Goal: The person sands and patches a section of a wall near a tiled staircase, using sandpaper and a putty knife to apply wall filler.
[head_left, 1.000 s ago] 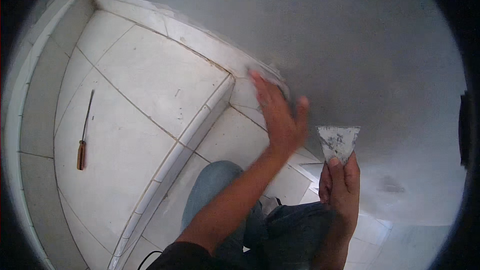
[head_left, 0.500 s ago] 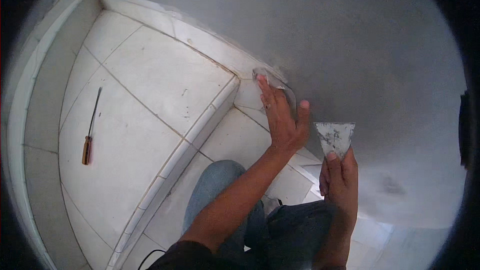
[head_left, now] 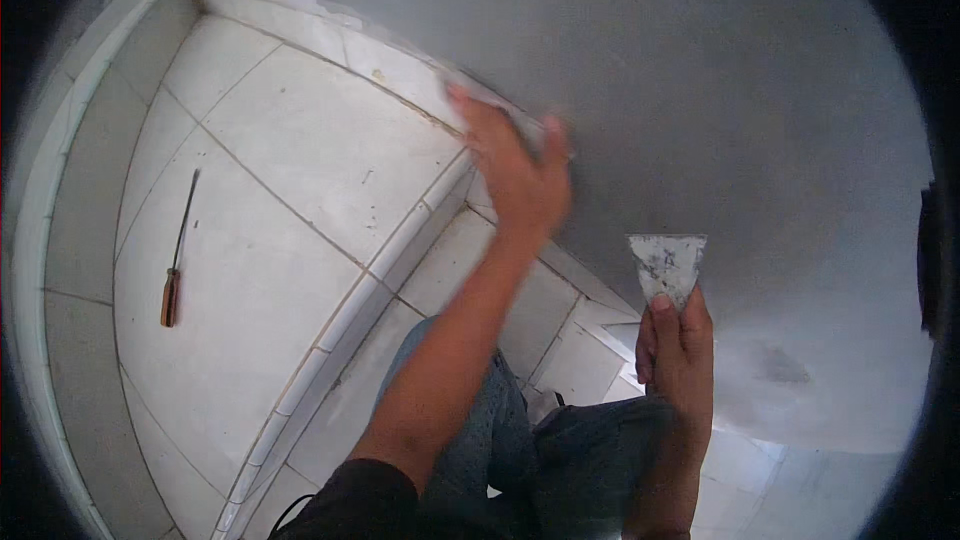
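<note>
My left hand [head_left: 515,165], blurred, is spread at the white tile skirting [head_left: 390,68] just above the step's corner, its fingertips over the skirting's upper part; whether they touch is unclear. My right hand [head_left: 678,340] grips a putty knife [head_left: 665,260] upright, its broad blade smeared with pale and dark residue, in front of the grey wall [head_left: 720,90]. A screwdriver [head_left: 170,295] with an amber handle lies on the tiled step [head_left: 270,210] to the left.
A raised tiled border [head_left: 80,300] curves along the far left. The step's rounded edge [head_left: 340,320] runs diagonally beside my bent legs [head_left: 540,470], with a lower tiled floor [head_left: 450,270] below it. A dark object [head_left: 925,255] shows at the right rim.
My left hand has moved up and to the left along the skirting, away from the corner piece it was on. My right hand with the putty knife has risen slightly.
</note>
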A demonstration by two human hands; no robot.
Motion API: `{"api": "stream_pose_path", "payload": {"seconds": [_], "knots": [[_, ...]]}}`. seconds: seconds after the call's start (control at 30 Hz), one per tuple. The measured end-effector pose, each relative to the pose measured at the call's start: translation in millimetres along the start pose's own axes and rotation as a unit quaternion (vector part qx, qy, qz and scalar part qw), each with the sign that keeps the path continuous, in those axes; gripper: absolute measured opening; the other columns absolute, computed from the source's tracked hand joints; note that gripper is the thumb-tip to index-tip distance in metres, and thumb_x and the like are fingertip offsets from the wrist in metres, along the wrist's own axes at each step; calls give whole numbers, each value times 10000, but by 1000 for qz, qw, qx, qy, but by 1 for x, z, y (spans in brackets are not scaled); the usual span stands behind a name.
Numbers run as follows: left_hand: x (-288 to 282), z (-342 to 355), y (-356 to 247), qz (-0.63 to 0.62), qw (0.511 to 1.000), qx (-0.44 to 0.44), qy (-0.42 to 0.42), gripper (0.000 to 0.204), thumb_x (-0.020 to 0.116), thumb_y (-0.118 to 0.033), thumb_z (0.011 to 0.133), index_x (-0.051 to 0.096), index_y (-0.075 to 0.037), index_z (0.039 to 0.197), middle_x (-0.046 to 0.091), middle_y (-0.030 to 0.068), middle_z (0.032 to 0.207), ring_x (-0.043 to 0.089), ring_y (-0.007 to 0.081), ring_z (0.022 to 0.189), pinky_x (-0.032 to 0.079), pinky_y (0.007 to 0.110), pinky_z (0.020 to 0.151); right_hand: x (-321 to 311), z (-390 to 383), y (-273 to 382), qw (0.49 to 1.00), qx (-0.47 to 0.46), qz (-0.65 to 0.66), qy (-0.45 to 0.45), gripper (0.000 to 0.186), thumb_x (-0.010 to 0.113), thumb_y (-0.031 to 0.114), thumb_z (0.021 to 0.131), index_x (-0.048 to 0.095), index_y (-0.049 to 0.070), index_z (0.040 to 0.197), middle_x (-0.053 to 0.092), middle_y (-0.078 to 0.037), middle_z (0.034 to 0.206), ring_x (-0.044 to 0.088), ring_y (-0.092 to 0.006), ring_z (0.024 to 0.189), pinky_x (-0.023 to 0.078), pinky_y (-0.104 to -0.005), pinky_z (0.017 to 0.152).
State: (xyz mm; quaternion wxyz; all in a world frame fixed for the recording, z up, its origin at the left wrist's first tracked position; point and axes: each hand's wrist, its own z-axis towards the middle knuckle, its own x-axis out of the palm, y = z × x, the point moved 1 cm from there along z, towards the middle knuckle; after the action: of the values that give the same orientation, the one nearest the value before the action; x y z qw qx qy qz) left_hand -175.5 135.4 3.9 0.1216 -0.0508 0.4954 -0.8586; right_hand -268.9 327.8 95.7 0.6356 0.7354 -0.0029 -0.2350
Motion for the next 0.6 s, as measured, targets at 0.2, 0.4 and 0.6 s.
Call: {"api": "stream_pose_path", "payload": {"seconds": [0.2,0.4,0.6], "knots": [[6,-18,-6,9,994,-10,106,1014,464,-567,972,11,188,1476,-62,346,1588,-50,463,1493,28,579,1186,6,2,5,999,-2,-17,29,326,408,264,1070,483,6,1255,466,6,597,433,-48,436,376,-232,382],[12,-9,19,34,999,32,14,1082,456,-612,958,8,251,1431,-66,383,1566,-14,494,1483,118,539,1193,7,2,1,1000,16,-18,-18,324,406,282,1073,500,3,1207,462,12,592,444,-50,439,376,-232,384],[11,-30,2,-50,991,92,85,1041,472,-561,971,10,250,1431,-80,380,1565,-19,494,1481,87,510,1205,5,-2,1,1000,11,-6,-19,289,414,245,1068,494,9,1215,467,9,615,427,-48,441,371,-234,381]]}}
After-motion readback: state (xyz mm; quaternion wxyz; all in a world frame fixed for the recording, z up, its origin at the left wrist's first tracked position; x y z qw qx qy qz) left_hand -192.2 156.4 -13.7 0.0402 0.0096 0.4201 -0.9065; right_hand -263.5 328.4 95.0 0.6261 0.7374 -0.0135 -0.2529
